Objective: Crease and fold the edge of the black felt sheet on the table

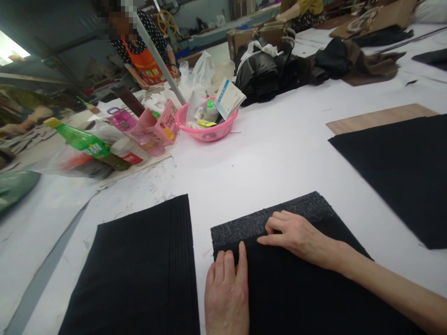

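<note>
A black cloth piece (293,288) lies in front of me, with a speckled grey strip (240,226) along its far edge. My left hand (227,288) rests flat on its left side, fingers stretched and the index fingertip near the strip's lower border. My right hand (296,235) touches the cloth farther right. Its fingers are bent over the strip, while its thumb lies apart from them along the border; no cloth shows pinched between. Left of my hands is a stack of black cloth pieces (136,265) with layered right edges.
More black cloth (401,172) lies at right over a tan board (380,118). Beyond stand a pink basin (209,135) of small items, a green bottle (87,144), a pink box (167,123) and black bundles (260,74). A person in an orange apron (148,67) stands across the table.
</note>
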Demonstrator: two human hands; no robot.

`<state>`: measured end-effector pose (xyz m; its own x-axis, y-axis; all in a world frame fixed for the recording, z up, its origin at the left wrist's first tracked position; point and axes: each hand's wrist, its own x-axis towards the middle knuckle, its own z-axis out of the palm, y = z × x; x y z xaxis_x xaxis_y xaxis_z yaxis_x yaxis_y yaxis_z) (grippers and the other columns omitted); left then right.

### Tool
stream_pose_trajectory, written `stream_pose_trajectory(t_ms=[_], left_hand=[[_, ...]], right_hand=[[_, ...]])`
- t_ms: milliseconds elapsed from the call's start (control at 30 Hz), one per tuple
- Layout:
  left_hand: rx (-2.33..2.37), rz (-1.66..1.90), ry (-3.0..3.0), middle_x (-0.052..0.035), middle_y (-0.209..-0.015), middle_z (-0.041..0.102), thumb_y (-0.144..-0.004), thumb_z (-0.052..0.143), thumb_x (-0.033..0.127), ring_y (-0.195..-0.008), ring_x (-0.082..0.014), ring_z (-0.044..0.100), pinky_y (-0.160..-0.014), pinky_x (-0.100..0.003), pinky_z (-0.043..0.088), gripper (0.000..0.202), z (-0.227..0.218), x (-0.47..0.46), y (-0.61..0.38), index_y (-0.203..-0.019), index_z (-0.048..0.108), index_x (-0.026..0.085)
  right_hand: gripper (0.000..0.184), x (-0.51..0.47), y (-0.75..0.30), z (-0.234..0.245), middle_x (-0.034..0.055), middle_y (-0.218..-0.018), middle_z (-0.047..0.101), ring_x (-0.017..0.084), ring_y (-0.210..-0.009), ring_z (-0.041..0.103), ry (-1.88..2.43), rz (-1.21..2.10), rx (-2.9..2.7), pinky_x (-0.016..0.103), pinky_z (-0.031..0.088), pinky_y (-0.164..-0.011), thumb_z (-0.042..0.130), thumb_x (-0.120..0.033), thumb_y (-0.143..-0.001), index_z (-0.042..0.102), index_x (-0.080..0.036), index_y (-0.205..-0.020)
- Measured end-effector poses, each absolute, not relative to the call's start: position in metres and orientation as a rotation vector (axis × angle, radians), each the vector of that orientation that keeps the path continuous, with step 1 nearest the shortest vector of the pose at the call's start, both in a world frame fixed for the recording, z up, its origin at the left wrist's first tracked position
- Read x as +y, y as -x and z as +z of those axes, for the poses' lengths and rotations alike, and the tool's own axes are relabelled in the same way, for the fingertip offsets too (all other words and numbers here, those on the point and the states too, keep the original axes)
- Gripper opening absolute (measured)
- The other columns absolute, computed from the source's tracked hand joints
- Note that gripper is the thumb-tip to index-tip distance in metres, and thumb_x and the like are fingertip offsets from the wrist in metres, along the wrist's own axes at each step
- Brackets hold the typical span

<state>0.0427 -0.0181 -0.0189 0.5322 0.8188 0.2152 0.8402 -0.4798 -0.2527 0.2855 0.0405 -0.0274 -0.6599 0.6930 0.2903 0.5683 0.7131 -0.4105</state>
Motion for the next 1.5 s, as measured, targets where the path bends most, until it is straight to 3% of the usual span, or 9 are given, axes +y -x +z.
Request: stream_pose_trajectory(t_ms=[267,533,700,900,1100,1500], left_hand=[[-1.360,-0.053,2.474,-0.0134,-0.109,0.057,-0.074,0.050,-0.001,-0.103,-0.0286,0.056,-0.082,-0.042,0.059,0.060,-0.017,-0.017,-0.043,-0.132,0.055,0.014],[-1.219,-0.111,2.600,-0.0115,-0.121,0.057,-0.075,0.043,-0.004,-0.114,-0.0260,0.055,-0.092,-0.038,0.056,0.058,-0.024,-0.012,-0.047,-0.131,0.054,0.009],[-1.183,-0.076,2.644,-0.0109,-0.119,0.059,-0.076,0.048,0.001,-0.110,-0.0272,0.058,-0.088,-0.040,0.058,0.060,-0.020,-0.009,-0.046,-0.134,0.052,0.014],[-1.152,-0.052,2.642,-0.0103,-0.104,0.063,-0.076,0.049,-0.001,-0.099,-0.0282,0.062,-0.080,-0.042,0.060,0.054,-0.016,-0.003,-0.052,-0.128,0.056,0.011],[-1.089,-0.156,2.714,-0.0097,-0.112,0.062,-0.079,0.043,-0.007,-0.105,-0.0230,0.060,-0.085,-0.035,0.058,0.052,-0.017,0.006,-0.059,-0.127,0.056,0.010],[-1.022,-0.009,2.757,-0.0076,-0.111,0.064,-0.072,0.047,-0.007,-0.103,-0.0230,0.061,-0.083,-0.035,0.057,0.063,-0.007,0.011,-0.065,-0.132,0.053,0.013]], right_hand=[[0.025,0.034,-0.285,-0.031,0.0028,-0.091,0.051,0.017,-0.079,0.045,1.010,0.339,-2.523,0.030,0.035,-0.069,0.044,-0.016,-0.104,0.060,-0.025,-0.122],[0.026,0.034,-0.283,-0.028,0.0035,-0.092,0.050,0.018,-0.081,0.045,1.030,0.346,-2.538,0.031,0.035,-0.070,0.043,-0.016,-0.104,0.060,-0.023,-0.122],[0.023,0.033,-0.281,-0.027,0.0032,-0.092,0.049,0.019,-0.080,0.043,1.074,0.348,-2.533,0.032,0.035,-0.069,0.047,-0.016,-0.103,0.061,-0.023,-0.118],[0.022,0.036,-0.284,-0.024,0.0022,-0.087,0.052,0.017,-0.079,0.043,1.067,0.377,-2.480,0.030,0.036,-0.068,0.049,-0.012,-0.101,0.066,-0.022,-0.111],[0.022,0.037,-0.305,-0.024,0.0023,-0.088,0.055,0.016,-0.079,0.045,1.047,0.376,-2.434,0.030,0.036,-0.068,0.048,-0.013,-0.102,0.068,-0.021,-0.106],[0.025,0.033,-0.320,-0.023,0.0034,-0.091,0.055,0.016,-0.080,0.047,1.061,0.391,-2.440,0.029,0.039,-0.070,0.044,-0.012,-0.103,0.066,-0.021,-0.109]])
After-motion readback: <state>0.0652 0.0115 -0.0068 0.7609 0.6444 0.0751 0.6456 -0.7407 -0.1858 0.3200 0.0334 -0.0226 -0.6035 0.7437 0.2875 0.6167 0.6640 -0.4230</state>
